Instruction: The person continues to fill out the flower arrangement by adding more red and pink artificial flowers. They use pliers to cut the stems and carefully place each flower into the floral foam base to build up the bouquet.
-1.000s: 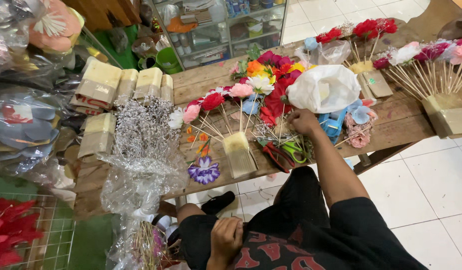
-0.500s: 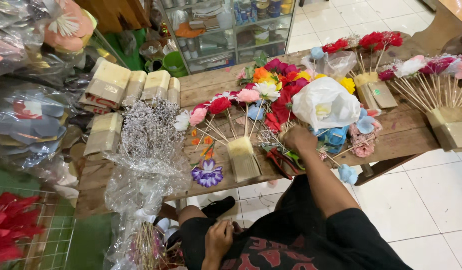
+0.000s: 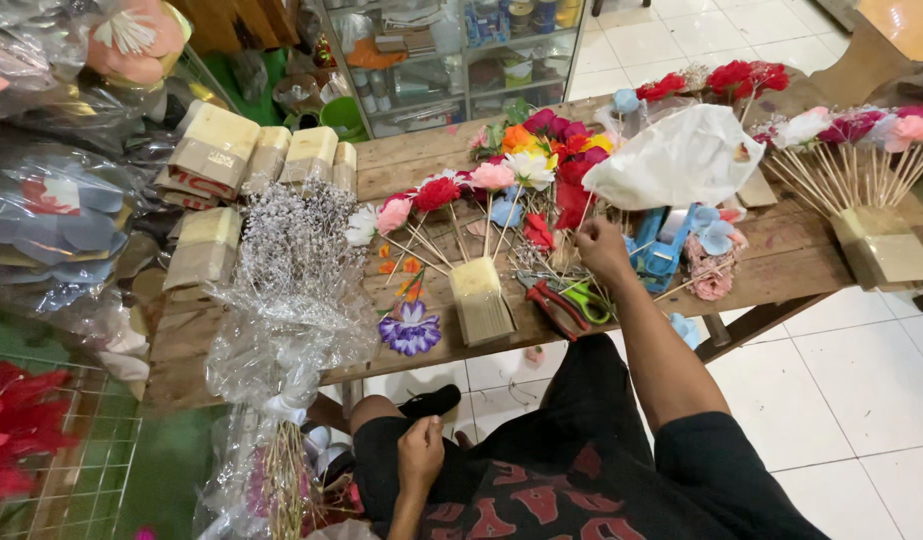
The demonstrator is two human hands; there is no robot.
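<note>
Your right hand (image 3: pixel 603 250) reaches among the far flower sticks (image 3: pixel 571 225), grip unclear; your left hand (image 3: pixel 419 455) rests loosely curled, empty, on your lap.

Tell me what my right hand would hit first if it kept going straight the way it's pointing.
Probably the red artificial flowers on sticks just beyond your right hand, with the white plastic bag slightly to the right; depth is hard to judge.

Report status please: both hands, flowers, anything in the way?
Right hand among flower sticks, grip unclear. Left hand resting on lap. Scissors beside right wrist.
</note>
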